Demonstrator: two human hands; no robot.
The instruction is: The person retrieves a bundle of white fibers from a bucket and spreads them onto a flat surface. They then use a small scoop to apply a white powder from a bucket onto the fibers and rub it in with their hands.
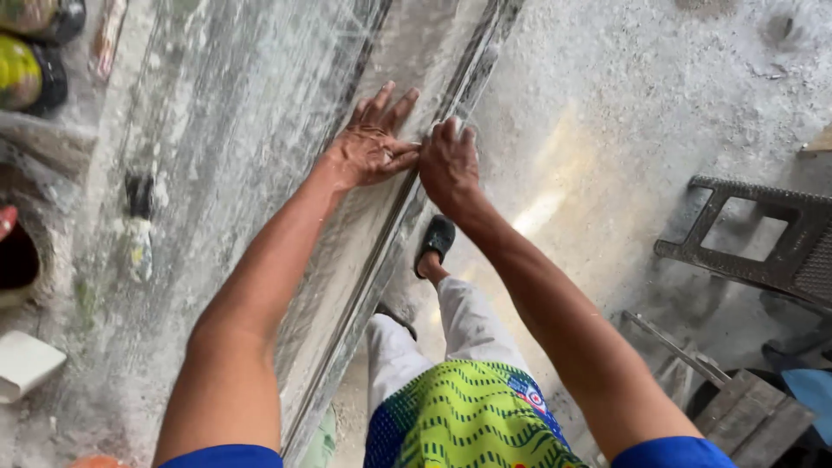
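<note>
The left hand (368, 143) lies flat on a long metal strip (368, 260), palm down, fingers (386, 102) spread and stretched out, gripping nothing. The right hand (449, 163) sits just beside it, the two touching at the thumb side; its fingers curl down over the outer edge of the strip, closed on that edge. Both arms reach forward from blue sleeves.

The strip runs along the near edge of a dusty, scratched desk (225, 113), from the top of the view down toward the person's waist, at a slant. Its surface is dull silver with raised ribs along its length. The hands rest on its upper part.

On the desk, well left of the hands, lies a paintbrush (139, 225) with a dark ferrule and pale bristles. At the far left corner two rounded yellow-green things (22, 69) show, too cropped to tell what they are. A white block (26, 364) sits at the left edge lower down.

Below the hands the concrete floor (624, 113) is grey and gritty. A foot in a black sandal (436, 241) stands on it, under white trousers and a green patterned cloth. To the right lie a dark plastic frame (763, 238) and some wooden planks (750, 416).
</note>
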